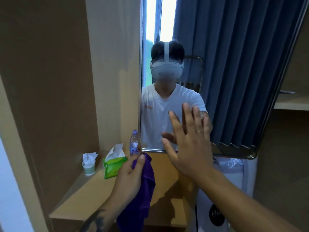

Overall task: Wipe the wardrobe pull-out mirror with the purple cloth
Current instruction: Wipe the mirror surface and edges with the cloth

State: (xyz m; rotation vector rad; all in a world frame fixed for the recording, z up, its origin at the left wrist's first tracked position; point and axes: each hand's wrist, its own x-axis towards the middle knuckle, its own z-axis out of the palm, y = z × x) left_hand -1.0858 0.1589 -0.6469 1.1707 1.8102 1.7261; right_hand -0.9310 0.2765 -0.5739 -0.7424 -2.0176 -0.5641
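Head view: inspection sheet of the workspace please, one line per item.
Surface: tan wooden shelf below the mirror, left side.
Job's things: pull-out mirror upright, metal frame; purple cloth hanging from the left hand below the mirror's lower left corner, not on the glass.
Clutter: green tissue pack, paper cup stuffed with tissue, water bottle, all on the shelf.
Grippers: left hand pinches the cloth; right hand open, fingers straight, at the mirror's lower part; contact unclear.
Cables: nothing seen.
Surroundings: wardrobe panels left; shelf compartment right; blue curtain and window only as reflections.
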